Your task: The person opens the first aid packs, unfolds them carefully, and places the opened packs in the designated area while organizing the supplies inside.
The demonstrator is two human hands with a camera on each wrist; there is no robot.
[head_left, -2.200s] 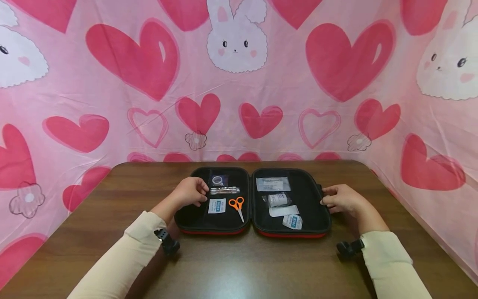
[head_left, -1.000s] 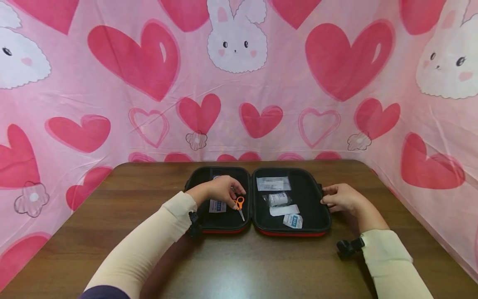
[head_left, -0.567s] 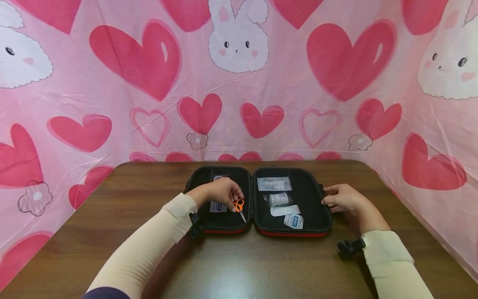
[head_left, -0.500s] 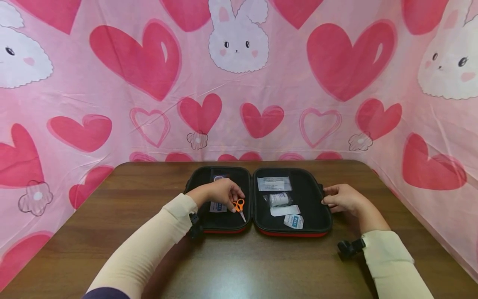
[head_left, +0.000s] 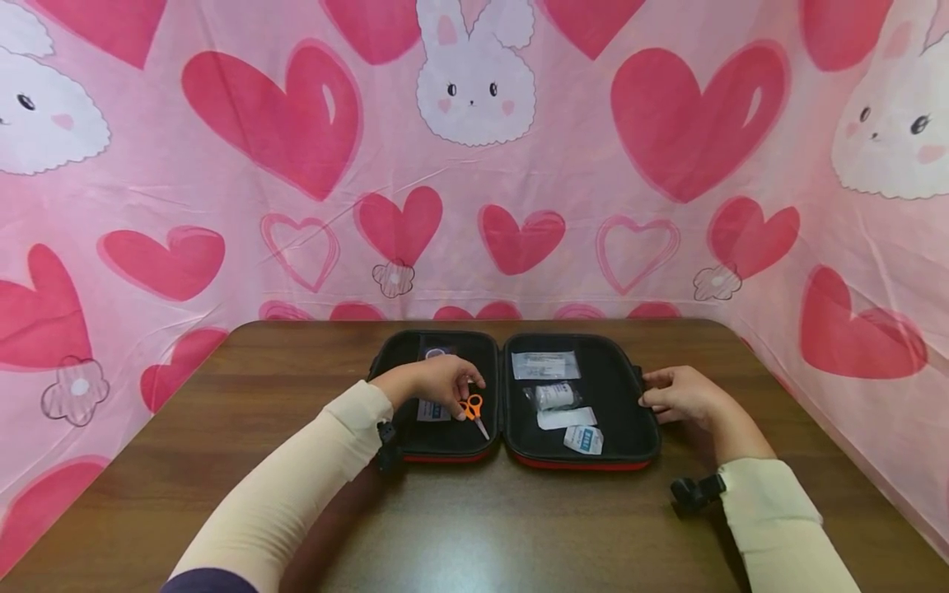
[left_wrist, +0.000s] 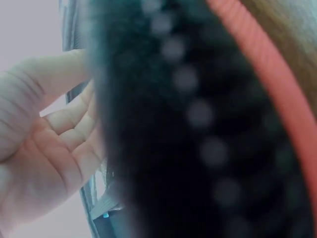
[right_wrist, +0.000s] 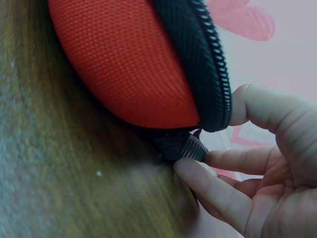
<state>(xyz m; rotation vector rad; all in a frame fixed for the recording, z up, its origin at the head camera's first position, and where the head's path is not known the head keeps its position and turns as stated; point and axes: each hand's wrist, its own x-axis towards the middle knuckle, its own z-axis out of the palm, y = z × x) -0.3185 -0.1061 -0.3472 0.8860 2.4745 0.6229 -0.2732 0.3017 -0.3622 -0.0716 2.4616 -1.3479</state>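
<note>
An unzipped first-aid case (head_left: 578,464), black inside and red outside, lies spread flat on the table. Over its left half is my left hand (head_left: 437,383), thumb at the orange handles of small scissors (head_left: 476,412), other fingers held apart from it. In the left wrist view the case rim hides the fingertips of the left hand (left_wrist: 54,144). My right hand (head_left: 682,395) grips the case's right edge. Seen from the right wrist, fingertips of the right hand (right_wrist: 267,168) sit at the zipper rim (right_wrist: 218,79) and a short black strap (right_wrist: 183,147).
The right half holds a clear flat packet (head_left: 544,365), a wrapped bandage roll (head_left: 554,395), a white strip (head_left: 566,418) and a blue-white sachet (head_left: 583,440). A tape roll (head_left: 434,352) and another sachet (head_left: 432,411), partly covered by the hand, lie left. Heart-printed cloth (head_left: 519,181) hangs behind the table (head_left: 474,527).
My left hand has come from the case's left edge rightward to the scissors. The scissors have turned slightly, handles shifting a little left in the last half second. The right hand stays at the edge.
</note>
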